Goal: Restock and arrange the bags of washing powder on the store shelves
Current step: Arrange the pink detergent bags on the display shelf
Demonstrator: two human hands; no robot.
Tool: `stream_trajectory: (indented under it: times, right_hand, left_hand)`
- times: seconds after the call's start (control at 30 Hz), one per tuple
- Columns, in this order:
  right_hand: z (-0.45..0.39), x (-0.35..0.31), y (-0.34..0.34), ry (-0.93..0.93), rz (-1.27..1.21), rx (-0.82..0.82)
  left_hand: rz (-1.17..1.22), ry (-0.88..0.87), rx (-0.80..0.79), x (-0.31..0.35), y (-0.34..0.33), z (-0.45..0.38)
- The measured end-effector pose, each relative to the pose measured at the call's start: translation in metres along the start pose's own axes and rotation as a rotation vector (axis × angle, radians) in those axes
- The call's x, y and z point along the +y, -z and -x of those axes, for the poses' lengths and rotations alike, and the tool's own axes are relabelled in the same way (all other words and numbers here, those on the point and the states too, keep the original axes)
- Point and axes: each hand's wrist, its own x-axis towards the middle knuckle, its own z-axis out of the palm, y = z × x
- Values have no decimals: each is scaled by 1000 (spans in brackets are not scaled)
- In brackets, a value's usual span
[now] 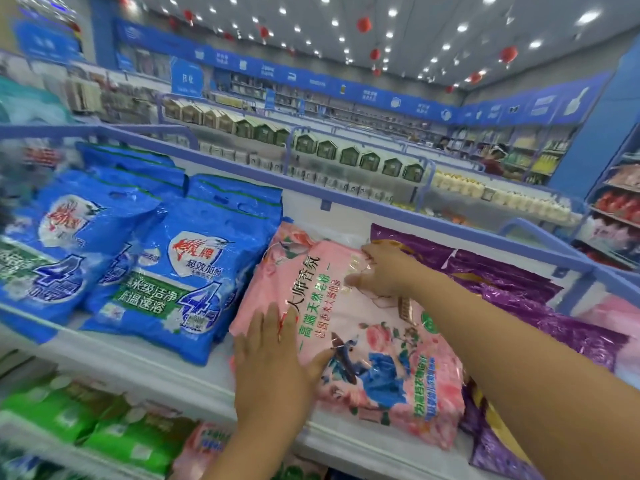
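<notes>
Store shelf [194, 379]: I press the pink bag [374, 344] flat, left hand [277, 368] at seven o'clock, right hand [384, 271] at twelve, fingers straight, squaring it between neighbours.

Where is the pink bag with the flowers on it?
In the head view, the pink bag lies on the white shelf in the middle, between the blue bags and the purple bags, with both hands flat on it.
</notes>
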Motion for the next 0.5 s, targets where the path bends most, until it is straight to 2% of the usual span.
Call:
stream_trajectory:
  times: [0.23, 0.5]
  right_hand:
    - [-26, 1, 11, -50, 49, -109]
    - [-26, -9, 2, -7, 120, 29]
  left_hand:
    - [-38, -39, -2, -3, -6, -2]
    - [-69, -60, 7, -6, -14, -3]
